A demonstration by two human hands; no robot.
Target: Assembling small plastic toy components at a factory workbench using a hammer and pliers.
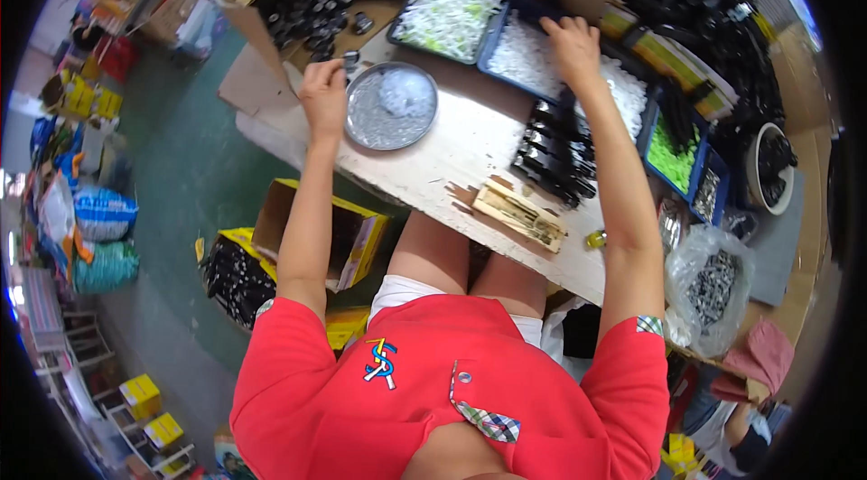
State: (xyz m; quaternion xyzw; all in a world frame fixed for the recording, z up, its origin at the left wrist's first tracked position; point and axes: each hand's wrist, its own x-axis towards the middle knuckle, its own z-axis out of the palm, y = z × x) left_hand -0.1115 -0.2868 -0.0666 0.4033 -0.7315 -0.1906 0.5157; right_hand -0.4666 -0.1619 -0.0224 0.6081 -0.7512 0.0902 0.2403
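Note:
My left hand (323, 99) is closed in a pinch at the left of the white worktable. A small black cylindrical part (351, 56) shows at its fingertips, beside a round metal tray (359, 132) holding a pale, clear-looking heap. On the right, my right hand (574, 48) reaches over a blue tray of small white pieces (522, 55), fingers apart and slightly bent; nothing shows in them. Another blue tray of white and greenish pieces (449, 18) stands to its left. Nearer to me lie a row of black parts (551, 150) and a wooden fixture (518, 214).
Black parts (302, 10) fill a cardboard box at the back left. To the right are a tray of green pieces (673, 155), a white bucket (757, 177) and a clear bag of metallic parts (713, 286). An open carton (312, 227) stands below the table's edge, left of my legs.

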